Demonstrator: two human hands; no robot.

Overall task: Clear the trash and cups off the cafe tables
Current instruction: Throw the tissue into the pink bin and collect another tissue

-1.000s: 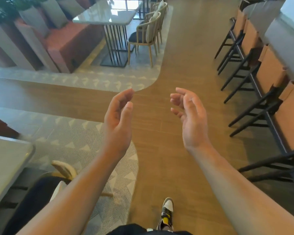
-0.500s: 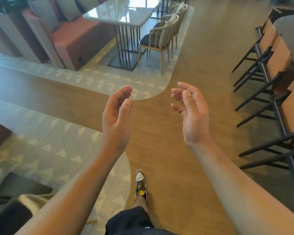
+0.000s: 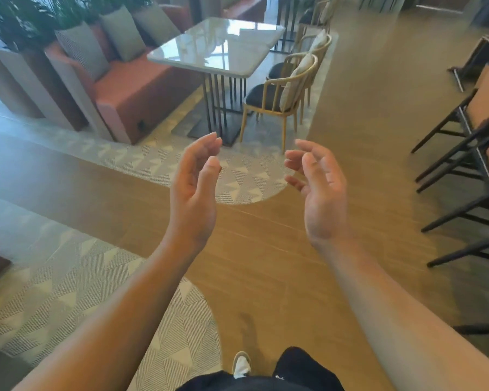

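Two empty hands, apparently on the way to the next table.
The left hand (image 3: 194, 193) and right hand (image 3: 321, 193) hang out in front, palms facing each other, fingers loosely curled, gripping nothing. No cup or trash shows anywhere in view. The nearest cafe table (image 3: 223, 46) stands ahead to the left, between the bench (image 3: 130, 91) and a chair (image 3: 280, 94). Best to skirt the chair, come square to the table's edge and check its glossy top closely, since glare could hide a clear cup.

Two hands: left hand (image 3: 194, 201), right hand (image 3: 323, 198); one table (image 3: 215, 46), two chairs (image 3: 295, 79) (image 3: 319, 43) just right of it; three cushions (image 3: 82, 52) (image 3: 123, 35) (image 3: 156, 24) on one sofa (image 3: 130, 91) far left; one shoe (image 3: 241, 364) near
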